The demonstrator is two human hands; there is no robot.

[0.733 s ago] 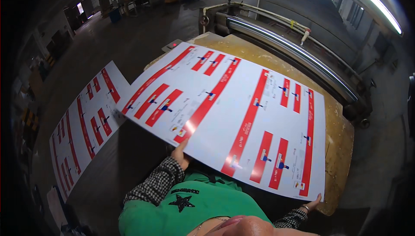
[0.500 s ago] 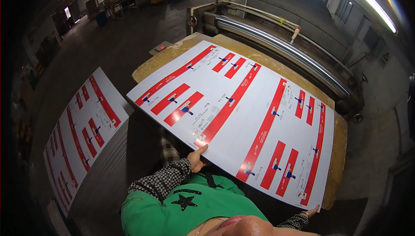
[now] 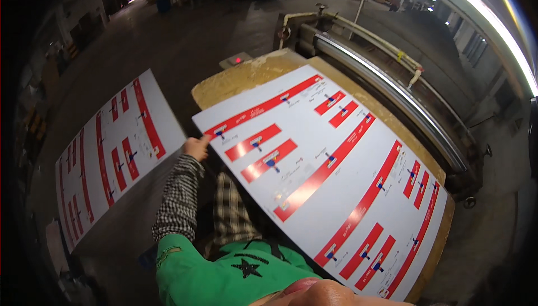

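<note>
Worn tan table (image 3: pixel 238 79), red-and-white printed sheet (image 3: pixel 330 180) lying slanted over it. Stack of similar sheets (image 3: pixel 115 157) to the left, apart. Left hand (image 3: pixel 196 148) at sheet's left corner, can't tell if gripping; right hand out of frame.

Large printed sheet (image 3: pixel 336 177) looks like smooth paper or board, semi-gloss, glare showing on its red bands; printed sheet at left (image 3: pixel 120 143) reads smooth too. Tabletop (image 3: pixel 238 84) looks like worn wood, scuffed and patchy, while roller (image 3: pixel 390 100) is polished, shiny metal. Checked sleeve (image 3: pixel 178 196) is matt, puckered cloth; green top (image 3: pixel 210 278) is plain matt cloth with a glittery black star (image 3: pixel 246 268).
</note>
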